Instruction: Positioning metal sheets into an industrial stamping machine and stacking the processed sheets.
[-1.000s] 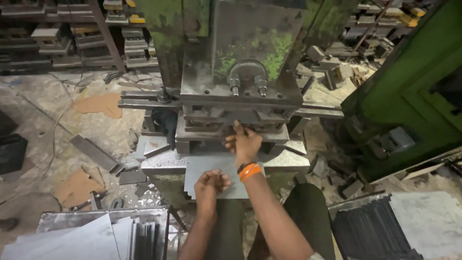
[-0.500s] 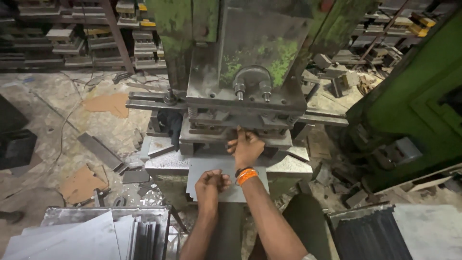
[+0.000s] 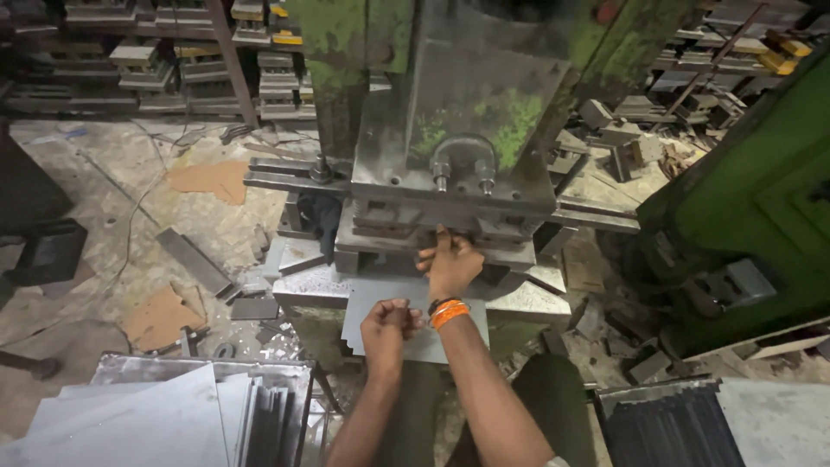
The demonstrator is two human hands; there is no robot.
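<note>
I am pushing my right hand (image 3: 452,264) forward to the mouth of the press die (image 3: 450,227), fingers curled down and pressing on the far edge of the grey metal sheet (image 3: 363,316) right where it is going under the tooling; I cannot tell whether the fingertips are pinching it or only bearing on it. An orange band (image 3: 450,313) is sitting on that wrist. My left hand (image 3: 386,326) is staying nearer to me, closed in a loose fist and gripping the sheet's near edge, thumb on top. The sheet is lying flat on the press bed (image 3: 527,298), its near end overhanging the front of the bed toward me.

Above my hands the green, paint-worn press body (image 3: 510,112) is standing with a U-bolt (image 3: 463,160) on its front. Down at my left a stack of grey sheets (image 3: 156,415) is leaning in a bin, and at my right a pile of dark stamped strips (image 3: 670,432) is lying. Cardboard scraps (image 3: 160,316) and metal offcuts are littering the floor, and shelves (image 3: 156,60) of dies are lining the back wall.
</note>
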